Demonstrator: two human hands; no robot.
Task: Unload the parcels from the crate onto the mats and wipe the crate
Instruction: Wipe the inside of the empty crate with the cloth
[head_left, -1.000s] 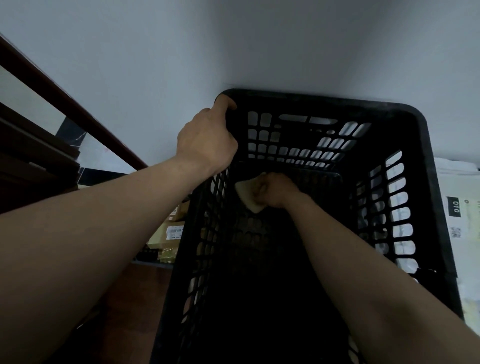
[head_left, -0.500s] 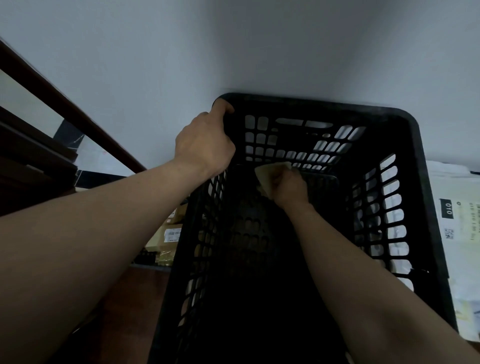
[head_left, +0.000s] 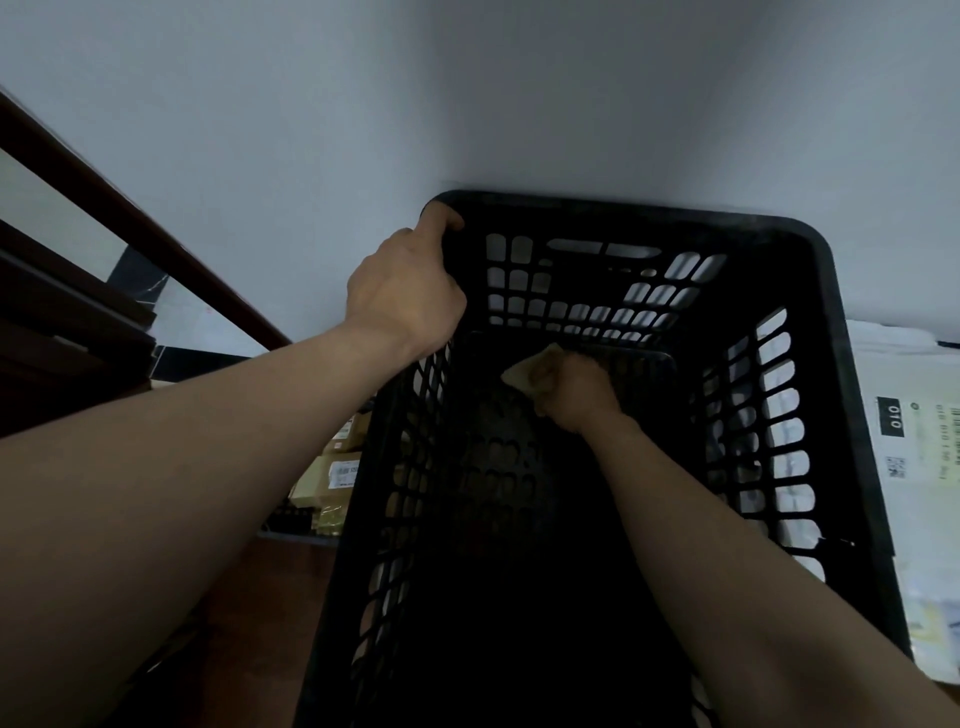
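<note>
A black slotted plastic crate (head_left: 831, 291) fills the middle of the view, standing against a pale wall. No parcels show inside it. My left hand (head_left: 405, 291) grips the crate's far left rim corner. My right hand (head_left: 574, 389) reaches deep inside and is shut on a small pale cloth (head_left: 524, 371), pressed on the crate floor near the far wall. Brown taped parcels (head_left: 335, 478) lie outside the crate on the left. White bagged parcels (head_left: 914, 441) with printed labels lie on the right.
A dark wooden handrail (head_left: 119, 208) slants down on the left, with dark stair parts behind it. Reddish-brown floor (head_left: 270, 597) shows at lower left beside the crate. The wall stands directly behind the crate.
My right hand with the cloth slid from the floor's far left to the far wall, then slightly right and back along the crate floor. The left hand keeps its grip on the rim.
</note>
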